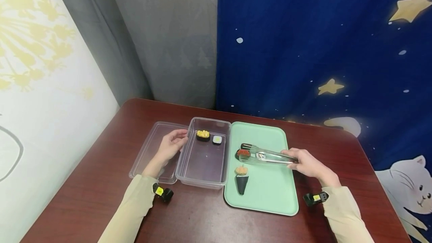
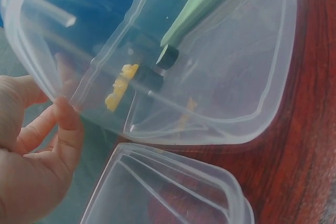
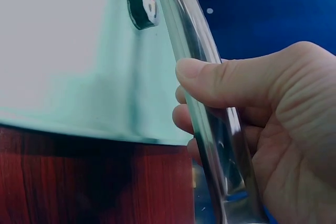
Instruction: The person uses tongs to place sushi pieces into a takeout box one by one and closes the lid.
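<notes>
My right hand (image 1: pixel 305 164) grips metal serving tongs (image 1: pixel 276 157) by their handle, thumb on top in the right wrist view. The slotted tong ends lie around a red-topped sushi piece (image 1: pixel 243 153) on the mint-green tray (image 1: pixel 270 194). Between the tong arms shows a round sushi roll (image 3: pixel 143 8). A black cone hand roll (image 1: pixel 242 184) with an orange top lies nearer. My left hand (image 1: pixel 172 146) pinches the left rim of a clear plastic container (image 2: pixel 252 129). Inside are a yellow-topped sushi piece (image 1: pixel 203 135) and a small white-centred roll (image 1: pixel 217 139).
A clear lid (image 1: pixel 148 156) lies flat left of the container, partly under my left forearm. Container and tray stand side by side on the dark red wooden table (image 1: pixel 189 213). Curtains (image 1: pixel 256 48) hang behind the table's far edge.
</notes>
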The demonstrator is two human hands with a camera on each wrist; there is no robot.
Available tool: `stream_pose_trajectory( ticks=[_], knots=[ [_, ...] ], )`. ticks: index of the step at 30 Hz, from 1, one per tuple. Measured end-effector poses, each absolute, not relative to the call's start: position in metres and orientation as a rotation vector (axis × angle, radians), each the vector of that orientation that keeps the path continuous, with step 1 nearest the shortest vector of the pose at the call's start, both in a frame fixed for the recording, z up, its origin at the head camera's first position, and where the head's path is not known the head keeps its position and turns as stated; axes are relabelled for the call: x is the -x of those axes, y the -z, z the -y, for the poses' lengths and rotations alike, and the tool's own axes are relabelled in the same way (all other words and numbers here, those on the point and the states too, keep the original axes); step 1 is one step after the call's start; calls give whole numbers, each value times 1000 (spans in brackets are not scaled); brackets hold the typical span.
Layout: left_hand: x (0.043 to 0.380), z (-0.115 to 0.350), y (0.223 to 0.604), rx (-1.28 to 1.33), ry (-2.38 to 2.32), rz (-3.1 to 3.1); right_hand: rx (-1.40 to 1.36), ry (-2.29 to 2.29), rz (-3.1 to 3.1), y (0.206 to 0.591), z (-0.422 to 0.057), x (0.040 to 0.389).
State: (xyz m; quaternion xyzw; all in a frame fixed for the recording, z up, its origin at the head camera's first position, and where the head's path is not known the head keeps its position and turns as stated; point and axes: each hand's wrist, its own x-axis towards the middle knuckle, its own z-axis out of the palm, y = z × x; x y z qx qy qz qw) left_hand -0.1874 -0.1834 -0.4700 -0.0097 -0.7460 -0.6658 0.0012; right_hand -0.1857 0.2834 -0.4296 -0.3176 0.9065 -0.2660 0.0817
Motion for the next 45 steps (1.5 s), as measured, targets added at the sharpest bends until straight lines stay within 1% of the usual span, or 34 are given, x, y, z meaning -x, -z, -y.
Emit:
stream_pose_trajectory(
  ticks=[11,19,23,27,31,38,45],
  knots=[
    [188,183,469,13,2102,2342,945,758,-2721,434,-282,186],
    [179,180,449,30,2128,2343,953,774,-2732,435,-283,186],
    [183,181,456,23,2126,2337,981,796,-2748,434,-285,185],
    [187,182,468,33,2086,2346,1016,827,-2771,430,-287,186],
    [188,182,470,34,2078,2338,1045,829,-2794,424,-287,187],
    [176,177,442,1,2118,2364,1047,821,-2822,413,-287,189],
    [175,177,441,8,2120,2354,1060,785,-2864,397,-283,195]
  ],
)
